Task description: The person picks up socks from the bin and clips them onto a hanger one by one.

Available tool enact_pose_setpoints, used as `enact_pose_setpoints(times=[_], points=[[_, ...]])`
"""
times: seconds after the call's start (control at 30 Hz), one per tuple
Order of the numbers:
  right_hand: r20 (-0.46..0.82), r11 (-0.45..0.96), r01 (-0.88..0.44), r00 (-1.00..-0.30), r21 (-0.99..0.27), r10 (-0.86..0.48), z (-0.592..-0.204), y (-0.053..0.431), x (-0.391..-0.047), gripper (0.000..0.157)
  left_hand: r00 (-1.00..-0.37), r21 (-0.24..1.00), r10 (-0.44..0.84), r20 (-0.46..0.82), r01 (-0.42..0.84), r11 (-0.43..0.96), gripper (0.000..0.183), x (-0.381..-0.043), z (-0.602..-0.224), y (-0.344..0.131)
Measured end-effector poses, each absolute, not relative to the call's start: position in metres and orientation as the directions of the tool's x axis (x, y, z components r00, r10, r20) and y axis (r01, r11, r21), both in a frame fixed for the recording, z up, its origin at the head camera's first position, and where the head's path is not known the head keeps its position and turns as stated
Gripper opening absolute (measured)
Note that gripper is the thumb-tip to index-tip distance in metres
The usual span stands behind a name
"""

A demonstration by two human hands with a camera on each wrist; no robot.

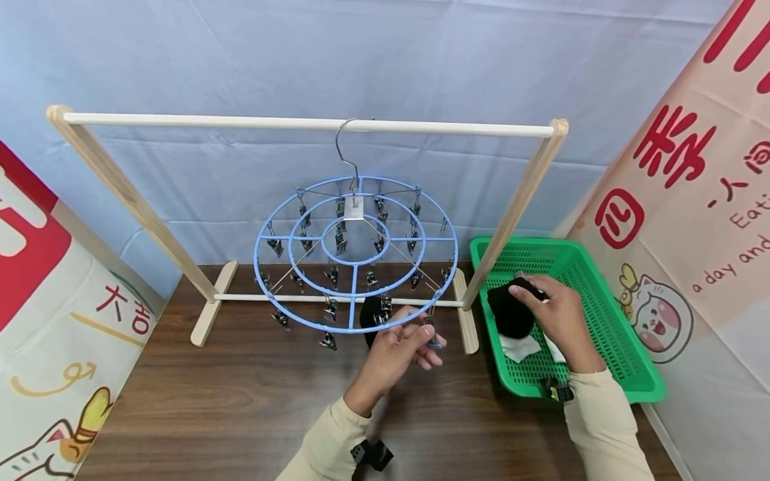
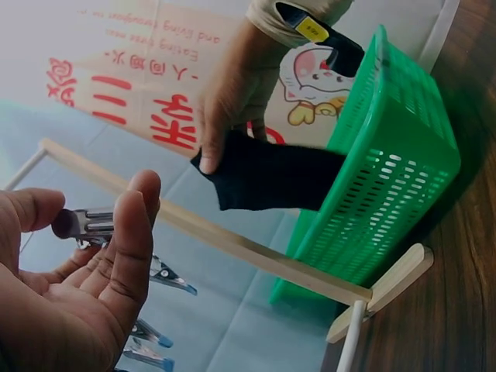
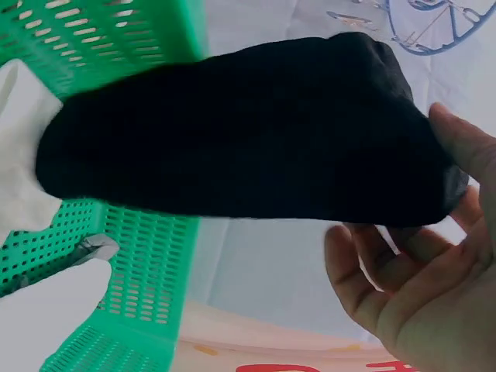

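Note:
My right hand (image 1: 559, 317) pinches a black sock (image 1: 511, 314) near its top edge, between thumb and fingers. The sock hangs down over the green basket (image 1: 625, 331). At the front right of the blue round hanger (image 1: 355, 329), my left hand (image 1: 391, 354) holds a metal clip (image 2: 87, 225) between thumb and fingers. Behind that hand, another black piece of fabric (image 1: 368, 314) hangs under the hanger, partly hidden. White pieces of fabric (image 3: 23, 155) lie in the basket below the held sock.
The hanger's hook (image 1: 339, 143) sits over the white bar (image 1: 240, 121) of a wooden stand (image 1: 517, 207). Several clips (image 1: 329, 308) dangle from the rings. The stand's right foot (image 1: 466, 327) is close beside the basket. Printed cloth (image 1: 692, 220) borders the table (image 1: 240, 394).

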State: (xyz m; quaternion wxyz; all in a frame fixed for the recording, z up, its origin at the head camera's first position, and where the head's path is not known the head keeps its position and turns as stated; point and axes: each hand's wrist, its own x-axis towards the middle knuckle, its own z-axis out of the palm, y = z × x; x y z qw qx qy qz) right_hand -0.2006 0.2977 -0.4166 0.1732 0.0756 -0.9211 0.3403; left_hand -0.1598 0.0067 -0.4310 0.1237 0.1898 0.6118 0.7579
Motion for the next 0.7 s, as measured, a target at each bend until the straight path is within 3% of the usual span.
enact_pose_setpoints(times=[0.23,0.7], points=[[0.479,0.768,-0.303,-0.878,-0.564,0.006,-0.405,0.292,-0.189,0.017,-0.892,0.959,0.415,0.181,0.066,-0.276,0.025,-0.161,-0.434,0.006],[0.601,0.689,-0.409,-0.798,-0.599,0.049,-0.385,0.269,-0.155,0.018,-0.916,0.938,0.358,0.178,0.049,-0.343,0.031,-0.156,-0.433,0.009]])
